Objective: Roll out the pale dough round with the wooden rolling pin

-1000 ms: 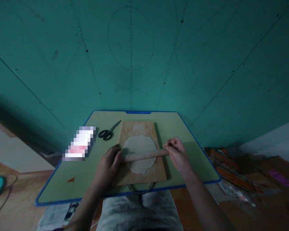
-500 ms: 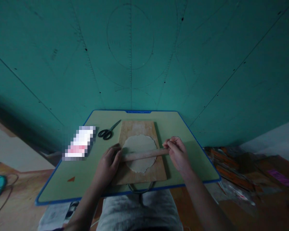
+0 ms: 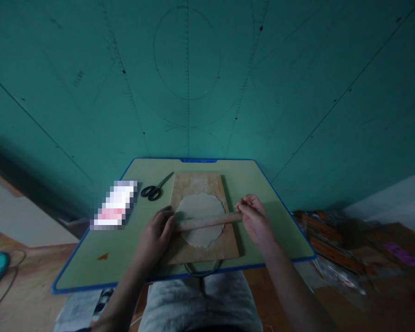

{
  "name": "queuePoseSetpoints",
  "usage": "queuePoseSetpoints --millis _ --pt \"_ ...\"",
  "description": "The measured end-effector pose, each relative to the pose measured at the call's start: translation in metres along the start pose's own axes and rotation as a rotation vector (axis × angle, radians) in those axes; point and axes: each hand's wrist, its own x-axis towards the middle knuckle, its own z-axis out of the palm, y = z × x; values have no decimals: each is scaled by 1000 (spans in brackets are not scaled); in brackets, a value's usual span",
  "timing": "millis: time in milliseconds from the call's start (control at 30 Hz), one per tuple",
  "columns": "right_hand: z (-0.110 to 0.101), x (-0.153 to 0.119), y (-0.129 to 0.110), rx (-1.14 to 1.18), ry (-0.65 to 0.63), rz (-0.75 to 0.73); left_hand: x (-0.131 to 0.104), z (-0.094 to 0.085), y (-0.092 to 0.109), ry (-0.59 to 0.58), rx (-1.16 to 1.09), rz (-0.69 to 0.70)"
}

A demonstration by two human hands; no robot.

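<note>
A wooden rolling pin [image 3: 207, 222] lies across a flat, roughly round sheet of dough [image 3: 200, 205] with a ragged edge. Under the dough is a wooden cutting board [image 3: 198, 180], dusted pale near its far end. My left hand [image 3: 158, 229] is closed around the pin's left end, over the board's left edge. At the other end, my right hand [image 3: 254, 216] grips the pin's tip just past the board's right side, fingers curled. The pin slants slightly, its right end farther from me.
Black-handled scissors [image 3: 154, 191] lie left of the board on the small blue-edged table [image 3: 263, 184]. Beside them is a blurred-out, bright rectangular item [image 3: 115, 205]. A small orange-brown triangle [image 3: 103, 256] sits at the front left. A green wall [image 3: 207, 115] rises behind the table.
Almost nothing differs. My right hand is a touch higher in the view; the rolling pin, dough and left hand look the same.
</note>
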Motion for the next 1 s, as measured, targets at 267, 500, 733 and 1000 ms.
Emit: queuePoseSetpoints --millis 267,500,733,1000 --pt "-7 3 -13 202 32 102 0 0 -1 -17 14 -3" --pt "-4 0 -21 231 -22 135 0 2 -4 -6 21 13" --pt "4 -1 -21 242 -68 156 -1 2 -5 -4 27 22" --pt "12 4 -25 184 -180 129 -2 1 -1 -22 22 17"
